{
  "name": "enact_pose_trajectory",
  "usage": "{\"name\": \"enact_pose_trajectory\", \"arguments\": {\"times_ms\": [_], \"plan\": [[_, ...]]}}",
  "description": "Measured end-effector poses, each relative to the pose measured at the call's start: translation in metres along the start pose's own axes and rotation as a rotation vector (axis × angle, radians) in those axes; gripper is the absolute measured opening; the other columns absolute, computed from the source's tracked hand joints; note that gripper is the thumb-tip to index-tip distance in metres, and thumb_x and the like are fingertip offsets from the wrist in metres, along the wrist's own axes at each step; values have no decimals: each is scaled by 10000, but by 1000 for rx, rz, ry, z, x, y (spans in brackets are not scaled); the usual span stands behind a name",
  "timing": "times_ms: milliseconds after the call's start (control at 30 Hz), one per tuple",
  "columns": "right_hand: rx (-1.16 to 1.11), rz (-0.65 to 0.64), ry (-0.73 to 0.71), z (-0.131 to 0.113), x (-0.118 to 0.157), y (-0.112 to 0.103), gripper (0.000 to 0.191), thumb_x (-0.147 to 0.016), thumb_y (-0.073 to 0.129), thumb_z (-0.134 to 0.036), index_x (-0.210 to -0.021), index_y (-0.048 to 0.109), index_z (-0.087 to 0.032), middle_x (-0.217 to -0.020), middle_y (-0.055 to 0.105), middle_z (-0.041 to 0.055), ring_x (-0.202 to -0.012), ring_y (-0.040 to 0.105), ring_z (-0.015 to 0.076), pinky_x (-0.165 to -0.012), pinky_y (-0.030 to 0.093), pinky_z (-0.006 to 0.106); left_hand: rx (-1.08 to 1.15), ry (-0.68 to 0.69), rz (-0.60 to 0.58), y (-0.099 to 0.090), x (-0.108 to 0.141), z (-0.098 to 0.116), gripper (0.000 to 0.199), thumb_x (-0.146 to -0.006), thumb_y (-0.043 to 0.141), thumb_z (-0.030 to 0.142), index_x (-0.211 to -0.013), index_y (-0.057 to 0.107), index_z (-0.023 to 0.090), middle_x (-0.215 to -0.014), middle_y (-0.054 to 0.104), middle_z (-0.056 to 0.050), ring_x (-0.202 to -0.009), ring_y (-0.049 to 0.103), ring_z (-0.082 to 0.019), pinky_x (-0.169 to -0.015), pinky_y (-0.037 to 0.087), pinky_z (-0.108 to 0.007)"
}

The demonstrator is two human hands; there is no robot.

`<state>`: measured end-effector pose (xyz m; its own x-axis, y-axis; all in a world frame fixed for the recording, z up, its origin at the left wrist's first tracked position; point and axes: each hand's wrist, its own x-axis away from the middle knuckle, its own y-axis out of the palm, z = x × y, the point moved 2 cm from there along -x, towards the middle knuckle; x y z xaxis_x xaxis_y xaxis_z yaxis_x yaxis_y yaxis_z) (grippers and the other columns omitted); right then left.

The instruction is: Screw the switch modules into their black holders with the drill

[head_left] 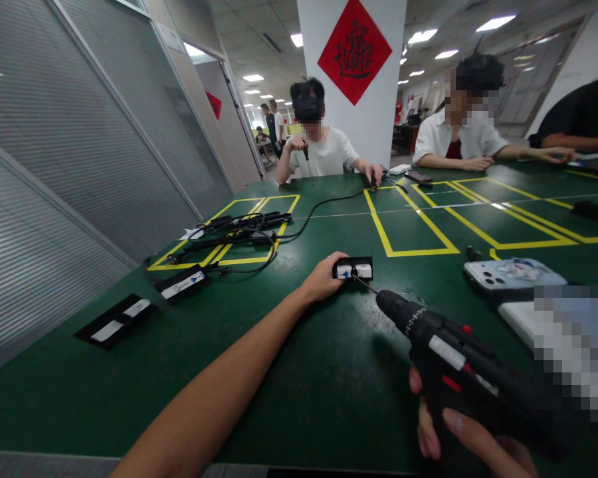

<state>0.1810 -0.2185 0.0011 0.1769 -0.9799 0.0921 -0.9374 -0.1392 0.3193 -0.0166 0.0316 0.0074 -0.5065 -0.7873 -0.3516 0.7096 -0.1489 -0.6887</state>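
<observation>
Two hands work on a green table (299, 398) marked with yellow tape boxes (408, 226). The left hand (323, 277) rests its fingers on the near-left end of a small black module (353, 268), pinning it flat to the table just this side of the yellow boxes. The right hand (458, 435) is wrapped around the grip of a black drill (458, 365), whose thin bit slants up and left to touch the module's near edge. Left of the module lie two flat black plates with white labels (182, 283) (114, 321), and beyond them a tangle of black cables and parts (234, 232) sits inside a yellow box. Right of the module a phone (513, 273) lies face down. Across the table from the module, a seated person in a white shirt (323, 149) holds a tool, with two more people to the right. Behind them stands a white pillar bearing a red diamond sign (355, 50). A grey slatted wall (80, 166) runs along the left of the room, under ceiling panel lights.
</observation>
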Motion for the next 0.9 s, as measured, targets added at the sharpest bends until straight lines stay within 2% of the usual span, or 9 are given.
{"name": "enact_pose_trajectory", "arguments": {"times_ms": [200, 400, 467, 567, 633, 767, 900], "plan": [[62, 77, -1, -3, -1, 1, 246, -909, 400, -379, -1021, 556, -226, -604, 608, 10, -600, 568, 186, -658, 371, 327, 16, 7, 0, 0, 1, 1, 405, -710, 571, 110, -1104, 502, 177, -1032, 604, -55, -945, 582, -192, -841, 464, -324], [-19, 113, 5, -11, 0, 4, 239, -887, 429, -363, -1010, 572, -216, -596, 593, 24, -589, 550, 195, -627, 368, 331, 17, 14, 1, 0, 1, 2, 399, -713, 565, 104, -1100, 498, 175, -1031, 604, -56, -941, 580, -190, -835, 464, -324], [-109, 76, 7, -19, -1, 1, 249, -876, 420, -359, -995, 580, -209, -586, 582, 39, -562, 527, 200, -594, 370, 338, 17, 22, 3, 0, 1, 2, 396, -712, 563, 104, -1096, 498, 174, -1025, 604, -56, -931, 580, -188, -827, 465, -321], [-287, -44, 3, -29, -6, -4, 295, -838, 419, -369, -979, 597, -181, -540, 535, 56, -523, 479, 202, -539, 365, 341, 11, 26, -2, 0, 1, 2, 388, -708, 563, 106, -1085, 505, 171, -1004, 607, -54, -901, 583, -184, -811, 468, -317], [-390, -83, -17, -29, -9, -5, 322, -826, 416, -373, -955, 616, -157, -515, 493, 52, -479, 426, 177, -497, 345, 326, 13, 24, -3, 0, 1, 2, 384, -708, 559, 102, -1081, 508, 170, -998, 609, -52, -890, 584, -181, -803, 470, -313], [-512, -9, -9, -18, -10, -1, 281, -821, 439, -314, -915, 639, -141, -533, 455, 33, -453, 329, 128, -476, 333, 302, 19, 23, -1, 0, 1, 3, 386, -708, 550, 95, -1083, 506, 174, -1001, 607, -48, -898, 584, -178, -806, 467, -309], [-540, 67, 39, -9, -5, 0, 318, -791, 494, -283, -1037, 635, -138, -574, 503, 47, -510, 413, 149, -530, 382, 301, 11, 21, -6, 0, 1, 3, 381, -706, 559, 115, -1078, 503, 177, -976, 602, -40, -874, 580, -176, -790, 465, -304]]}}
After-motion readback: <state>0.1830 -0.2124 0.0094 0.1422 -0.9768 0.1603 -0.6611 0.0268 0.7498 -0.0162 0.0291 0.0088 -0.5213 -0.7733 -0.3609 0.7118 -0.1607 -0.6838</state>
